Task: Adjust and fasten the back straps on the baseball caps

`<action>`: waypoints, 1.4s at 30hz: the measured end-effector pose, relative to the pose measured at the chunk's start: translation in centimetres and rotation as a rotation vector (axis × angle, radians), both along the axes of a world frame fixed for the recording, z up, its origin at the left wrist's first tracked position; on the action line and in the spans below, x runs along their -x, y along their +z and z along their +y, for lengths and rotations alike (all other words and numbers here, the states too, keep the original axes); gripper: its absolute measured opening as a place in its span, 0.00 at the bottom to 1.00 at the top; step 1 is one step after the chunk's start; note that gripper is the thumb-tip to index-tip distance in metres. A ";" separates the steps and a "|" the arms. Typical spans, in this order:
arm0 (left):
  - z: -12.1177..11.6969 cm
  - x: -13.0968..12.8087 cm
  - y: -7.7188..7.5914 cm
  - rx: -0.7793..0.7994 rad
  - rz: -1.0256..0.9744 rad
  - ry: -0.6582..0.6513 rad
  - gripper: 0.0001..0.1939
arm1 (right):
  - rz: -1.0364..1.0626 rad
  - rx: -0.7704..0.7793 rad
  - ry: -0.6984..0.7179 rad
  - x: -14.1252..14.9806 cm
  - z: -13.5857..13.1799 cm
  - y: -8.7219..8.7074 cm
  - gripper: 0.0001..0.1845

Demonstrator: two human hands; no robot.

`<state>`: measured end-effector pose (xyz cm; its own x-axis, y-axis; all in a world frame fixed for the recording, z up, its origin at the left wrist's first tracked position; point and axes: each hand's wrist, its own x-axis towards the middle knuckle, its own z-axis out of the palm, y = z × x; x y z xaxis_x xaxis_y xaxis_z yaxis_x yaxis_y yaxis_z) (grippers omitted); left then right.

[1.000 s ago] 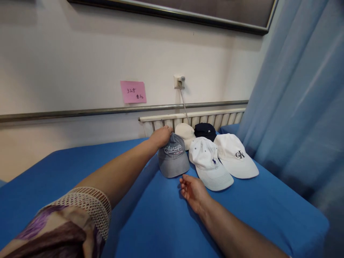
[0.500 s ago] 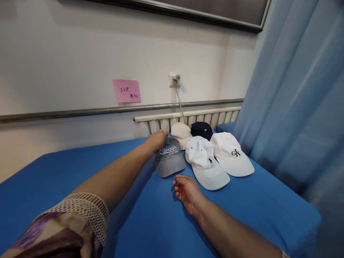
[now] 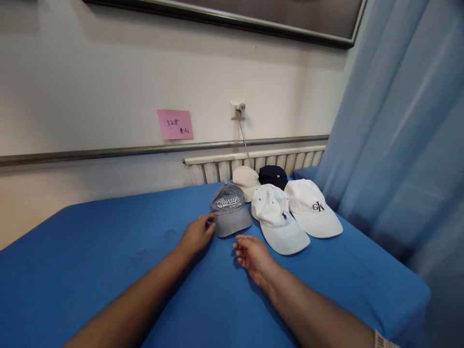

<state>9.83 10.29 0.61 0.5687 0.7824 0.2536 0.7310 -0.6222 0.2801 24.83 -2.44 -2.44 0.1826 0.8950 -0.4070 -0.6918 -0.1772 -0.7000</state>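
A grey baseball cap (image 3: 228, 208) with white "Always" lettering sits on the blue bed cover, its brim toward me. My left hand (image 3: 197, 235) is at the left edge of its brim, thumb and fingers bent and slightly apart, gripping nothing; whether the fingertips touch the cap I cannot tell. Just in front of the brim, my right hand (image 3: 253, 255) rests with loosely curled fingers and holds nothing. To the right lie a white cap with a small blue emblem (image 3: 273, 215) and a white "CK" cap (image 3: 311, 208). Behind them are a cream cap (image 3: 245, 180) and a navy cap (image 3: 273, 175).
The blue cover (image 3: 137, 270) spreads across the bed. A white railing (image 3: 224, 158) and a metal rail (image 3: 145, 150) run along the wall behind. A plug sits in the socket (image 3: 236, 111), near a pink note (image 3: 176, 124). A blue curtain (image 3: 395, 121) hangs at the right.
My left hand has let go of the grey cap's crown and come down and back toward me, to the brim's left side. My right hand has stayed nearly still.
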 end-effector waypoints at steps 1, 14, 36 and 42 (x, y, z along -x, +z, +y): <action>-1.1 0.5 -0.8 0.022 -0.004 -0.019 0.17 | -0.009 -0.002 0.005 0.1 0.0 0.0 0.13; -6.7 2.2 -2.9 0.092 0.008 -0.211 0.16 | -0.255 -0.086 0.222 -0.2 -0.3 -0.4 0.13; -8.8 8.0 -2.1 0.313 -0.214 -0.319 0.10 | -0.855 -0.290 0.544 1.1 -1.0 -2.4 0.10; -8.9 8.4 -2.3 0.359 -0.237 -0.285 0.12 | -0.747 -0.254 0.445 1.5 -0.9 -3.0 0.16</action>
<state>1.44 1.44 -1.64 0.7317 0.6660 0.1450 0.4372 -0.6218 0.6498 23.34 -3.34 -5.48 -0.0642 0.9927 -0.1017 0.0542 -0.0983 -0.9937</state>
